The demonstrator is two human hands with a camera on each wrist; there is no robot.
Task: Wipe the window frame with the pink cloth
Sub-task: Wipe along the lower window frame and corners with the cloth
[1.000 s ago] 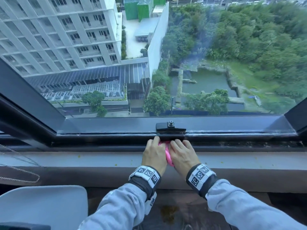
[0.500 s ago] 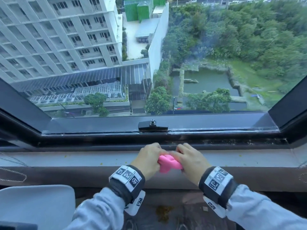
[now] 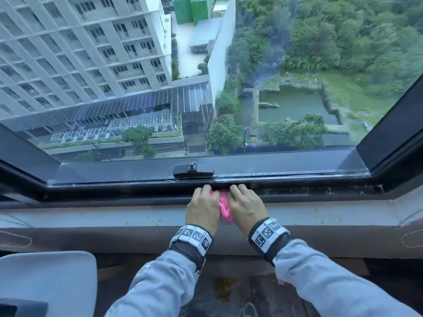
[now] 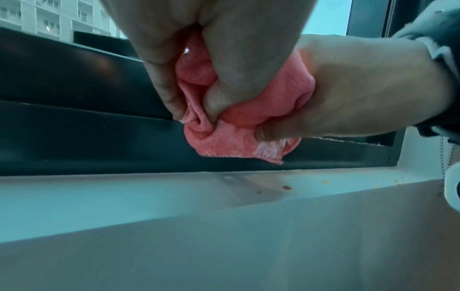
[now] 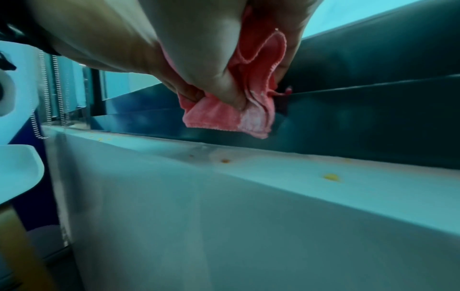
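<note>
A bunched pink cloth (image 3: 224, 205) sits between my two hands at the lower rail of the black window frame (image 3: 297, 191). My left hand (image 3: 202, 208) grips its left side and my right hand (image 3: 246, 205) grips its right side, fingertips reaching the dark frame channel. In the left wrist view the pink cloth (image 4: 239, 116) is pinched between thumb and fingers, and the right hand (image 4: 361, 94) clasps it from the right. The right wrist view shows the cloth (image 5: 248, 102) hanging from curled fingers, a corner dangling just above the white sill (image 5: 323, 173).
A black window latch (image 3: 193, 171) sits on the sash just beyond my hands. Yellow crumbs dot the white sill (image 3: 114, 216), and grit lies in the frame channel (image 3: 320, 191) at right. A white chair (image 3: 45, 282) stands at lower left. Bead cords (image 3: 13, 239) hang at both sides.
Half a second ago both hands held the cloth lifted over the sill; now they have pushed it forward against the frame's lower rail, as they did a second ago.
</note>
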